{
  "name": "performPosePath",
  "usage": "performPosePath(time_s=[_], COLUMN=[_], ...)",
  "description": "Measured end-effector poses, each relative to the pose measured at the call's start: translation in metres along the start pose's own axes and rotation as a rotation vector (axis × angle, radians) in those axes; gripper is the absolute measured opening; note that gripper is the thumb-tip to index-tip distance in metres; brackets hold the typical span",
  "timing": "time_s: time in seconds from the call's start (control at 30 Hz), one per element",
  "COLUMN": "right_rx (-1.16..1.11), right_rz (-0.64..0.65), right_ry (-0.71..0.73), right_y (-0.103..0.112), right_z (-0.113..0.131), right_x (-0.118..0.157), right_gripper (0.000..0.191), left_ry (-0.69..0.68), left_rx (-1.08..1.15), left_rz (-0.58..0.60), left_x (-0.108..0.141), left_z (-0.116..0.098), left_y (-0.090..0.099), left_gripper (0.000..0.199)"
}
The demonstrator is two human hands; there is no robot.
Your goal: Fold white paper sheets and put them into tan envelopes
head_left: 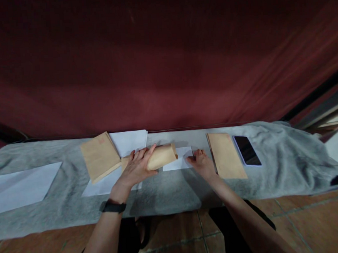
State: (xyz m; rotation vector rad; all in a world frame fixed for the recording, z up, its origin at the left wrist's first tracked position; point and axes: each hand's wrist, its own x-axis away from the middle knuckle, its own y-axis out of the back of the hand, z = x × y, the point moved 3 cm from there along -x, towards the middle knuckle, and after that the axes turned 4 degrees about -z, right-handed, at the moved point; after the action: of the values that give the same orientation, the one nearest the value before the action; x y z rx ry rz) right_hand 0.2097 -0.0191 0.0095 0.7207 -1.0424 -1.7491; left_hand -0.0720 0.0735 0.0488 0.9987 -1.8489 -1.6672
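My left hand (137, 165) is curled over a brown paper envelope (163, 156), whose bowed mouth faces right. A folded white sheet of paper (176, 163) lies on the grey cloth, its left end beside or just under that mouth; I cannot tell whether any of it is inside. At the sheet's right edge, my right hand (201, 163) is closed with thumb and fingers pinching the paper. Left of my left hand, more brown envelopes (100, 156) rest partly on white sheets (130, 140). The left palm's contact is hidden.
To the right lie a pile of brown envelopes (228, 155) and a phone (247, 150). Another white sheet (22, 186) is at far left. The grey cloth (168, 198) covers a narrow bench-like surface, with a dark red fabric wall (165, 72) behind and floor tiles (176, 237) in front.
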Motion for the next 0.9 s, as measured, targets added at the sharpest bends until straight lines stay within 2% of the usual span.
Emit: performPosePath(time_s=[0.13,0.27,0.33,0.43,0.47,0.57,0.7,0.8,0.9], right_rx=[0.091,0.018,-0.081,-0.405,-0.53,-0.694,-1.033,-1.136,-1.044], right_rz=[0.025,0.062,0.049,-0.027,-0.057,-0.143,-0.298,-0.261,-0.196], right_ry=[-0.051,-0.075,-0.078,-0.121,-0.139,-0.156,-0.14,-0.104,-0.049], right_y=[-0.003,-0.008,-0.009,-0.004,-0.001,0.013,0.026,0.02,0.011], right_z=[0.011,0.012,0.007,-0.007,-0.012,-0.025,-0.027,-0.019,-0.012], right_x=[0.0,-0.004,-0.007,-0.015,-0.019,-0.029,-0.032,-0.028,-0.024], right_gripper=[0.044,0.035,0.022,0.008,0.01,0.02,0.037,0.042,0.041], left_ry=[0.027,0.047,0.061,0.069,0.069,0.078,0.093,0.112,0.121], left_rx=[0.01,0.007,0.005,0.018,0.025,0.042,0.05,0.056,0.062], left_rz=[0.039,0.04,0.036,0.041,0.041,0.043,0.042,0.042,0.048], left_x=[0.003,0.006,0.007,0.007,0.007,0.007,0.006,0.005,0.004], left_z=[0.008,0.014,0.017,0.019,0.02,0.024,0.025,0.021,0.016], left_y=[-0.003,0.0,0.001,0.0,-0.002,-0.008,-0.013,-0.013,-0.011], left_gripper=[0.11,0.111,0.111,0.113,0.115,0.117,0.12,0.123,0.123])
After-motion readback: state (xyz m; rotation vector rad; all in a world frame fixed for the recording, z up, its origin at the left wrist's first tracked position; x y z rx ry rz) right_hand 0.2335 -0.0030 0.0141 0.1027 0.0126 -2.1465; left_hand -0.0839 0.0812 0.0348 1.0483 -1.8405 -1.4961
